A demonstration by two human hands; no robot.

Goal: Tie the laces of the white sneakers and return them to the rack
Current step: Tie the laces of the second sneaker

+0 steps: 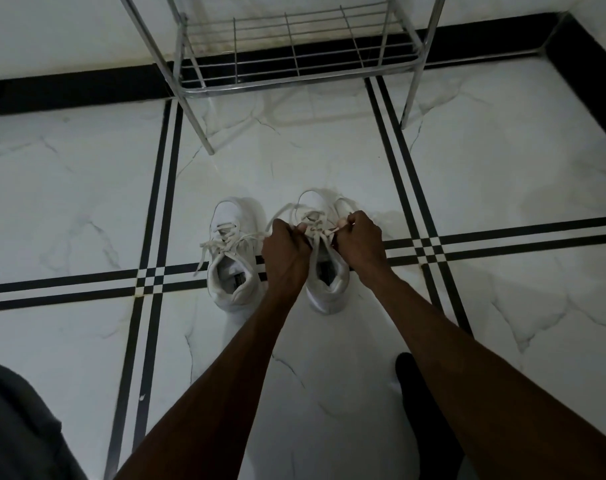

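Two white sneakers stand side by side on the floor, toes pointing away from me. The left sneaker (233,271) has loose laces (214,244) spilling to its left. Over the right sneaker (329,289), my left hand (285,252) and my right hand (360,242) each pinch a strand of its lace (320,232), pulled taut across the tongue, with loops arching past the toe. A bare metal wire rack (294,60) stands against the wall beyond the shoes.
The floor is white marble tile with black stripe bands (156,278) crossing it. A black skirting (69,88) runs along the wall. My dark-socked foot (419,393) is at lower right, and grey cloth (17,427) at lower left.
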